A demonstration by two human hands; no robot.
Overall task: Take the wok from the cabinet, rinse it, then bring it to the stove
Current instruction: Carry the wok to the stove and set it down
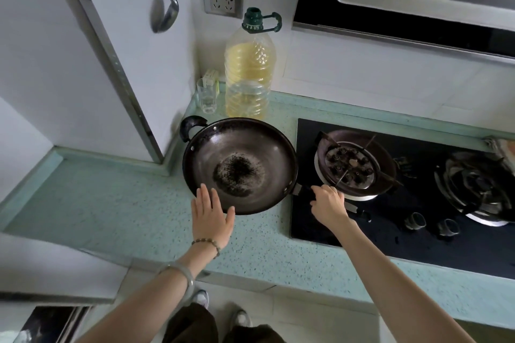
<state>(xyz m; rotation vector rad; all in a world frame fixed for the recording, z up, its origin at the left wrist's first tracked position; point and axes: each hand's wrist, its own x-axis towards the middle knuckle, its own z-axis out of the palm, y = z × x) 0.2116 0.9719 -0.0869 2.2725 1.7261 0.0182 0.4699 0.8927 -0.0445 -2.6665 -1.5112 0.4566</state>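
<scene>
On the counter [111,203], just left of the stove [320,220], the wok [239,164] is sitting upright, its bowl facing me and a dark scorched patch showing at the bottom. I cannot tell whether it is resting its full weight or being lifted slightly.

My right hand [328,205] is curling round the handle [299,189], which is sticking out at the wok's 4 o'clock over the stove's edge. Those fingers are closing fully, since that is where the weight has to be carried.

My left hand [211,214] is lying flat, fingers straight and thumb spread, holding nothing. It is touching the rim at about 7 o'clock, and I judge it is there to steady the bowl so it does not rock or swing while the other hand is doing the lifting.

The burner [348,164] is waiting at the wok's 3 o'clock, near but not yet under it, so the last step is not done. What is left, I think, is a short lift to the right onto the burner's supports.

The bottle [249,72] is standing just beyond the rim at 12 o'clock, with a glass [206,97] beside it at 11, so I am thinking any swing away from me could knock them.
</scene>
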